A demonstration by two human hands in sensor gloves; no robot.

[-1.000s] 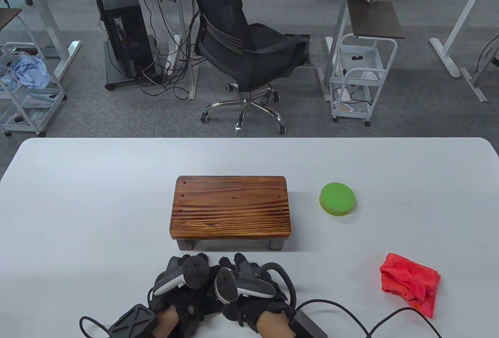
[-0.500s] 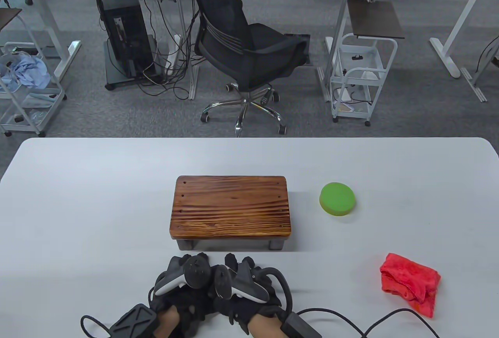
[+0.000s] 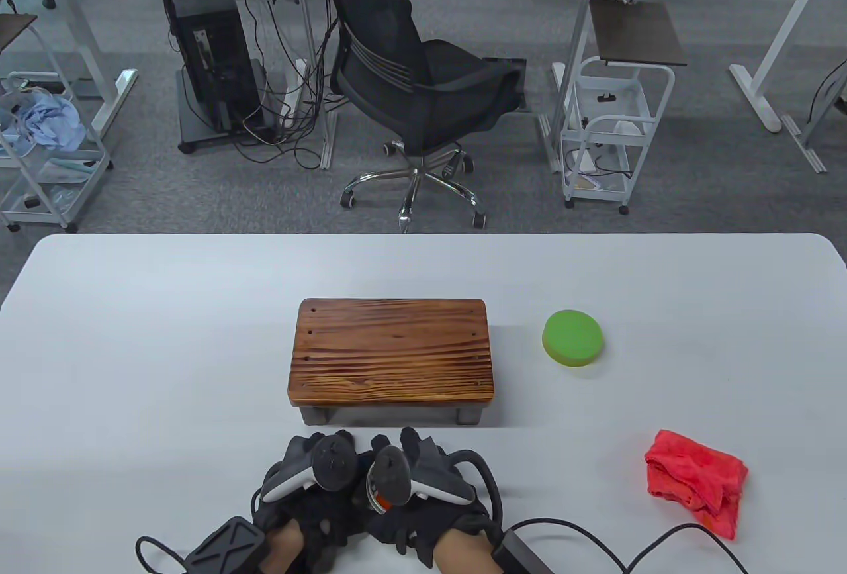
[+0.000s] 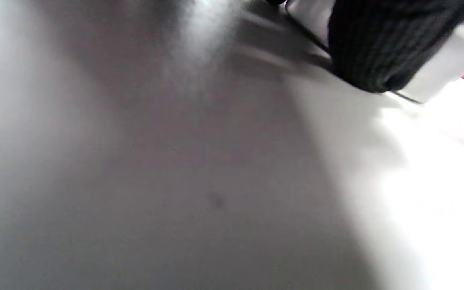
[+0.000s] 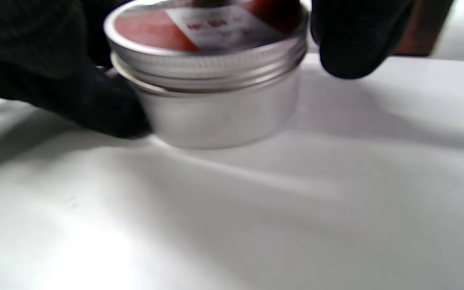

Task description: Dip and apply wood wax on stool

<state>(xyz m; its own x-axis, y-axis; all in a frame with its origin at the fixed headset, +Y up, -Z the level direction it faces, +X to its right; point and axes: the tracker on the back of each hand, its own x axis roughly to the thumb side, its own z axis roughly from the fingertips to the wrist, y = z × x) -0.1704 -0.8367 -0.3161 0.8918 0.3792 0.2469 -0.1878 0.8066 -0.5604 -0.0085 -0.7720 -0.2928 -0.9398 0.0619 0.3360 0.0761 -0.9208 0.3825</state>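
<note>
The wooden stool (image 3: 394, 352) stands mid-table. Both gloved hands sit close together just in front of it. Between them is a small silver wax tin (image 3: 377, 493) with a red-labelled lid; only a sliver shows in the table view. In the right wrist view the tin (image 5: 220, 108) stands on the table, and its lid (image 5: 208, 36) sits slightly raised on the thread. My right hand (image 3: 400, 448) grips the lid from above with its fingers (image 5: 357, 40). My left hand (image 3: 321, 445) holds the tin body. The left wrist view is blurred and shows mostly table.
A green round sponge (image 3: 573, 338) lies right of the stool. A crumpled red cloth (image 3: 695, 478) lies at the front right. Glove cables (image 3: 595, 531) trail along the front edge of the white table (image 3: 165, 349). An office chair (image 3: 417, 91) stands beyond it.
My right hand has twisted over the tin, first one way and then back, and its tracker has turned with it. A bit of the tin's red now shows between the hands. The left hand has stayed still.
</note>
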